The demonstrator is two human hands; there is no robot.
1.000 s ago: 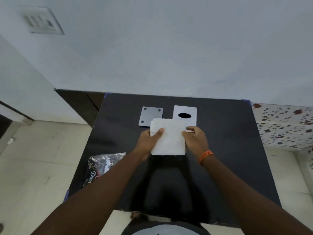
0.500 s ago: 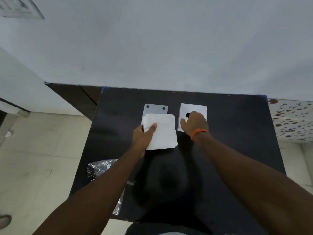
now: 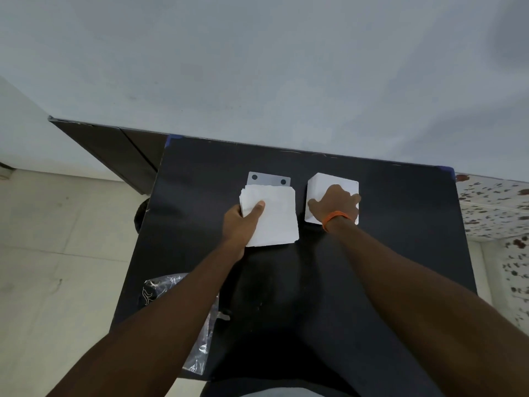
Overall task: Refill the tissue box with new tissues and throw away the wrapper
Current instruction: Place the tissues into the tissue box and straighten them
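A stack of white tissues (image 3: 277, 216) is held at its left edge by my left hand (image 3: 243, 222), thumb on top, above the black table (image 3: 400, 224). Behind the stack lies a grey flat plate (image 3: 269, 178) with two dark dots, partly covered by the tissues. To the right stands the white tissue box (image 3: 323, 183). My right hand (image 3: 335, 204), with an orange band at the wrist, lies over the box's top and grips it, hiding its opening. A clear plastic wrapper (image 3: 200, 333) with dark print lies at the table's front left, partly under my left forearm.
The table stands against a pale wall. A dark cabinet (image 3: 114, 150) sits to its left on a light tiled floor. A speckled white surface (image 3: 498, 207) adjoins the table on the right.
My right hand let go of the tissue stack and moved right onto the tissue box. My left hand now holds the stack alone, shifted a little left.
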